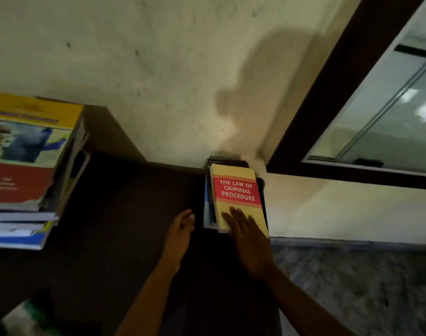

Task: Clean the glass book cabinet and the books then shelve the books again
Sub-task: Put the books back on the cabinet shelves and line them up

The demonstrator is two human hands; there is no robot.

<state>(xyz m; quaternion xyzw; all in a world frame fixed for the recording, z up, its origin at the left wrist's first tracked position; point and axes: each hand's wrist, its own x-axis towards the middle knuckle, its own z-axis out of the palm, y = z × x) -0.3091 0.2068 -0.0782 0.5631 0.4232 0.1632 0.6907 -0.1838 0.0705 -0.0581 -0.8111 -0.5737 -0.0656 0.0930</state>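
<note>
Lying flat with straight fingers, the right hand (246, 238) presses on the near end of the yellow law book (233, 187), which tops a small stack (208, 204) at the far right corner of the dark surface (134, 202). The left hand (181, 226) reaches just beside the stack, fingers straight, holding nothing. A larger book pile (25, 166) sits well left. Behind are a stained wall (158, 69) and a dark-framed glass pane (389, 117).
</note>
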